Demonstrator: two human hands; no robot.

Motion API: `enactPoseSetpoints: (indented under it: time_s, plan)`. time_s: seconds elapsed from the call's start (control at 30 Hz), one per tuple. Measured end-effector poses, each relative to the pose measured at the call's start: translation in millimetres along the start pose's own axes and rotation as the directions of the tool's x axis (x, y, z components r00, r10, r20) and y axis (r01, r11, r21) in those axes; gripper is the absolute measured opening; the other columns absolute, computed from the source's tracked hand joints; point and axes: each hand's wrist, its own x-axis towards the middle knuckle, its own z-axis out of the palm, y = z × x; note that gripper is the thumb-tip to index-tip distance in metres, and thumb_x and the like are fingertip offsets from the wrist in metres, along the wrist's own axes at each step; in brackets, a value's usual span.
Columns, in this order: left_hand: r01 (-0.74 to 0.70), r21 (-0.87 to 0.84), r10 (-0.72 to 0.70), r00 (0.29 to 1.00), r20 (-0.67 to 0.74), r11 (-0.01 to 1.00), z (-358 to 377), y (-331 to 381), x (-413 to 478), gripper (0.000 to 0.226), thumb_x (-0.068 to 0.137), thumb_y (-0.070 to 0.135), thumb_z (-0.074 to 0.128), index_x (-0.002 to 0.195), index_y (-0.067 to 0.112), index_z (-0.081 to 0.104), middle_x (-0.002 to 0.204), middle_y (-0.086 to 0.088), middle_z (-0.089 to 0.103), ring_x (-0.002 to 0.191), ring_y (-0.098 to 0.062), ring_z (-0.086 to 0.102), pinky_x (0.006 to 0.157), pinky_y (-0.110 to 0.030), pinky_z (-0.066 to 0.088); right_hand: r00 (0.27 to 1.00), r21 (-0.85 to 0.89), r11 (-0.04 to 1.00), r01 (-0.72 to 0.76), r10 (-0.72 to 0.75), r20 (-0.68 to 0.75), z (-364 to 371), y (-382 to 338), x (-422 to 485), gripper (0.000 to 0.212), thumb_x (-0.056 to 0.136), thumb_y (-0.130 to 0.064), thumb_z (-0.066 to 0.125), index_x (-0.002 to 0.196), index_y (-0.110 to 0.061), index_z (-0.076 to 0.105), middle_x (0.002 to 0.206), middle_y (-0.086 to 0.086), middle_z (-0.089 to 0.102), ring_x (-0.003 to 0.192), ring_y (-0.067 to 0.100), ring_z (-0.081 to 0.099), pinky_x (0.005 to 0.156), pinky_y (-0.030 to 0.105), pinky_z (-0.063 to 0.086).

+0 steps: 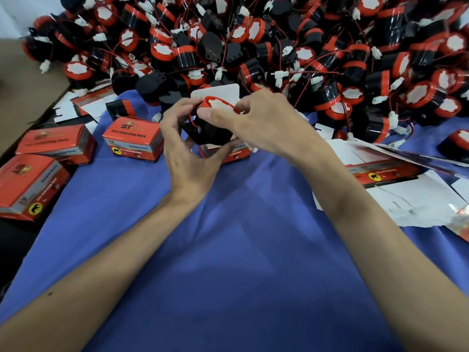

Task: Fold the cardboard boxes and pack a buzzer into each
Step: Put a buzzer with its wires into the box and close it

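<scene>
On the blue cloth (228,250), just toward 12 o'clock from centre, the left hand (185,153) curls round a buzzer's (213,128) black body. The right hand (256,123) pinches its red rim, above an open box (236,154). Closed boxes (134,138) lie at 9 o'clock, flat blanks (406,196) at 3, and the buzzer heap (279,34) at 12.

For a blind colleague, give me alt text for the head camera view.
The left hand and right hand hold a buzzer over an open box on a blue cloth. Loose buzzers pile behind; closed boxes lie left.
</scene>
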Motion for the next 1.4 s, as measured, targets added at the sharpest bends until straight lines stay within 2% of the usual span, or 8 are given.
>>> enactPoseSetpoints:
  time_s: [0.27, 0.43, 0.57, 0.8, 0.97, 1.2, 1.3, 1.4]
  plan:
    - [0.032, 0.134, -0.033, 0.999, 0.005, 0.990, -3, 3, 1, 0.068, 0.074, 0.029, 0.082, 0.115, -0.013, 0.050, 0.115, -0.027, 0.053, 0.111, -0.029, 0.052, 0.097, -0.025, 0.043, 0.990, -0.106, 0.990, 0.097, -0.107, -0.091, 0, -3, -2, 0.035, 0.070, -0.069, 0.068, 0.060, -0.041, 0.048, 0.062, -0.015, 0.055, 0.064, -0.002, 0.054, 0.055, 0.015, 0.042]
    - [0.063, 0.124, -0.074, 0.994, 0.081, 0.990, -1, -2, 1, 0.074, 0.073, 0.033, 0.083, 0.122, -0.009, 0.046, 0.123, -0.022, 0.049, 0.116, -0.031, 0.050, 0.101, -0.036, 0.043, 0.993, -0.143, 0.987, 0.076, -0.088, -0.080, 1, 3, 5, 0.051, 0.072, -0.058, 0.070, 0.080, -0.007, 0.067, 0.063, -0.001, 0.054, 0.062, 0.016, 0.051, 0.060, 0.035, 0.042]
    - [0.197, 0.184, -0.230, 0.956, 0.181, 0.963, 0, -7, 3, 0.077, 0.069, 0.041, 0.082, 0.125, 0.000, 0.049, 0.130, -0.021, 0.039, 0.128, -0.028, 0.038, 0.108, -0.015, 0.028, 0.991, -0.174, 0.985, 0.015, -0.038, -0.127, -17, 7, 12, 0.043, 0.074, -0.054, 0.067, 0.064, -0.015, 0.054, 0.061, -0.001, 0.047, 0.060, 0.018, 0.044, 0.057, 0.030, 0.031]
    - [0.288, 0.159, -0.310, 0.941, 0.135, 0.944, -1, -13, 3, 0.045, 0.077, 0.013, 0.080, 0.105, 0.000, 0.048, 0.125, -0.019, 0.042, 0.121, -0.028, 0.043, 0.093, -0.042, 0.047, 0.994, -0.650, 0.755, 0.090, -0.109, 0.011, -11, -20, 37, 0.046, 0.081, -0.044, 0.064, 0.117, -0.017, 0.059, 0.100, 0.009, 0.048, 0.090, 0.031, 0.048, 0.072, 0.037, 0.029]
    - [0.284, 0.105, -0.296, 0.947, 0.123, 0.953, 0, -16, 5, 0.054, 0.069, 0.011, 0.086, 0.101, -0.003, 0.044, 0.120, -0.024, 0.043, 0.116, -0.028, 0.044, 0.089, -0.011, 0.038, 0.970, -0.781, 0.594, 0.191, -0.238, 0.056, 10, -21, 34, 0.035, 0.087, -0.032, 0.059, 0.113, -0.010, 0.057, 0.113, 0.013, 0.056, 0.101, 0.034, 0.056, 0.073, 0.036, 0.030]
    - [0.242, 0.114, -0.259, 0.951, 0.169, 0.963, 1, -18, 5, 0.062, 0.064, 0.013, 0.089, 0.096, 0.010, 0.037, 0.118, -0.025, 0.044, 0.109, -0.029, 0.046, 0.086, -0.009, 0.035, 0.906, -0.810, 0.458, 0.365, -0.375, 0.197, 20, -19, 41, 0.025, 0.090, -0.024, 0.056, 0.108, -0.007, 0.056, 0.108, 0.014, 0.058, 0.091, 0.033, 0.056, 0.069, 0.036, 0.029]
    - [0.228, 0.144, -0.250, 0.955, 0.159, 0.963, 1, -18, 6, 0.061, 0.064, 0.013, 0.089, 0.098, 0.009, 0.039, 0.119, -0.026, 0.044, 0.108, -0.022, 0.043, 0.085, -0.002, 0.031, 0.913, -0.761, 0.513, 0.397, -0.307, 0.269, 16, -13, 49, 0.026, 0.090, -0.031, 0.058, 0.096, -0.006, 0.056, 0.105, 0.015, 0.055, 0.076, 0.026, 0.042, 0.065, 0.035, 0.031]
    - [0.228, 0.159, -0.253, 0.954, 0.161, 0.961, 0, -18, 4, 0.058, 0.065, 0.013, 0.088, 0.100, -0.002, 0.045, 0.121, -0.026, 0.042, 0.109, -0.017, 0.040, 0.086, -0.001, 0.029, 0.935, -0.668, 0.668, 0.328, -0.128, 0.332, 10, -6, 58, 0.044, 0.087, -0.047, 0.063, 0.105, -0.007, 0.062, 0.113, 0.017, 0.054, 0.092, 0.031, 0.052, 0.070, 0.034, 0.039]
